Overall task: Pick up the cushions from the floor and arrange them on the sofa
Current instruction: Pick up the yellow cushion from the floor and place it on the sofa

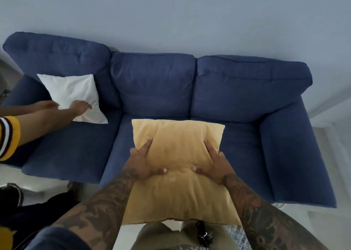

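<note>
While held above sofa [228,101] | left hand [139,162], right hand [215,163] | each grip clamps yellow cushion [178,173]

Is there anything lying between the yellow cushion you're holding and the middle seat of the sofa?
Nothing visible does. Both hands, left hand and right hand, hold the yellow cushion over the bare middle seat; the white cushion sits apart.

Domestic living room. A three-seat blue sofa [155,90] with loose back pillows stands against a plain pale wall [171,16] on a light floor [322,229]; white [70,92] and yellow [178,155] cushions lie on it.
</note>
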